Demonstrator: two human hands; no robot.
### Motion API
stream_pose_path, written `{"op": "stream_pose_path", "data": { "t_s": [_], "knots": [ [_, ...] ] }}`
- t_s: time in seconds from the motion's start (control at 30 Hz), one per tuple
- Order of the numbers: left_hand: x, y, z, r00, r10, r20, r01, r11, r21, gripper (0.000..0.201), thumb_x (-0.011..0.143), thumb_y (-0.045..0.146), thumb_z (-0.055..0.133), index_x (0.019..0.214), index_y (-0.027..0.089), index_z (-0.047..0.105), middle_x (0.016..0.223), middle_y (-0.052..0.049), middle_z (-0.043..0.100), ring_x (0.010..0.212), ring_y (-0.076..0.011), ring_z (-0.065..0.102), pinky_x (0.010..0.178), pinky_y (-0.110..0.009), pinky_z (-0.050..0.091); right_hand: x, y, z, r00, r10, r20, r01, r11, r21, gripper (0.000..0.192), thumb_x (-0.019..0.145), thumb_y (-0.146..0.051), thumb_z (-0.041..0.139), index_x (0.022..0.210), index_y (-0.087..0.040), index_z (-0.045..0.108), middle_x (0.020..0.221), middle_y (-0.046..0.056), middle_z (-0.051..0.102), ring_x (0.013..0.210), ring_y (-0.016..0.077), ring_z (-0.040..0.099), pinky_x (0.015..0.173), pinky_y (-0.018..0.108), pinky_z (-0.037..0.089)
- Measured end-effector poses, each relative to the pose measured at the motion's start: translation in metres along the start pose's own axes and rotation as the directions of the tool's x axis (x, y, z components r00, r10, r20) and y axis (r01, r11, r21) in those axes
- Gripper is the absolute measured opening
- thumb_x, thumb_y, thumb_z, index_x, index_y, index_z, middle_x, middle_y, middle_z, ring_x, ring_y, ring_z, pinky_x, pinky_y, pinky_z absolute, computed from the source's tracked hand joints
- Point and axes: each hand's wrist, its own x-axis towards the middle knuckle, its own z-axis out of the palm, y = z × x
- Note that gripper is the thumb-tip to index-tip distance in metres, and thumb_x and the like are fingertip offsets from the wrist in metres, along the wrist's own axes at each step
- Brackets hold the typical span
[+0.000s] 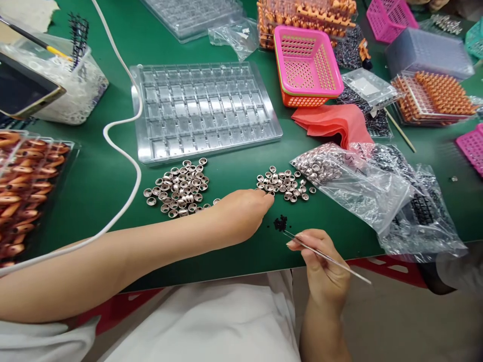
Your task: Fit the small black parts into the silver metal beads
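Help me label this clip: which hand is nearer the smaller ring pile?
Left. The left hand is at the near edge of the smaller ring pile; the right hand is farther off, closer to the person, its tweezers pointing at the black bits.

A green table (234, 172) held a clear tray (207, 113) and stacked baskets (325, 60). Silvery rings (183, 185) lay in two piles near tiny black pieces (280, 222).

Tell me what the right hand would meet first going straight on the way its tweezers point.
Most likely the pile of black bits: the tweezers in the right hand have their tips at its near edge, though depth leaves contact unclear.
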Motion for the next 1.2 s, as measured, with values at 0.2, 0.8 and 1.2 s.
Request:
{"op": "stream_pose_path", "data": {
  "t_s": [0.2,0.8,1.2],
  "knots": [
    [-0.017,-0.006,0.025,0.974,0.102,-0.204,-0.123,0.988,-0.092,0.017,0.095,0.007,0.055,0.097,0.017,0.069,0.093,-0.006,0.073,0.085,-0.0206,0.069,0.067,-0.028,0.051,-0.002,0.0,0.007,0.986,0.148,-0.082,-0.153,0.987,-0.047,0.02,0.089,-0.015,0.071,0.106,-0.025,0.074,0.102,0.003,0.072,0.08,0.0178,0.077,0.075,0.032,0.068],
    [-0.03,-0.018,0.042,0.883,0.191,-0.43,-0.327,0.906,-0.27,0.01,0.092,0.01,0.068,0.101,0.011,0.071,0.1,-0.009,0.074,0.094,-0.024,0.066,0.078,-0.035,0.059,-0.006,0.004,0.023,0.984,0.1,-0.144,-0.139,0.946,-0.292,0.018,0.09,-0.016,0.07,0.105,-0.026,0.072,0.097,0.001,0.075,0.081,0.0159,0.074,0.074,0.03,0.064],
    [-0.029,-0.019,0.04,0.941,0.15,-0.304,-0.254,0.906,-0.339,0.02,0.089,0.011,0.071,0.109,0.014,0.072,0.105,-0.009,0.069,0.1,-0.0243,0.063,0.076,-0.034,0.059,-0.006,0.005,0.025,0.985,0.071,-0.16,-0.122,0.933,-0.337,0.013,0.089,-0.018,0.07,0.102,-0.023,0.071,0.093,0.003,0.075,0.077,0.0171,0.072,0.071,0.033,0.064]
  ]
}}
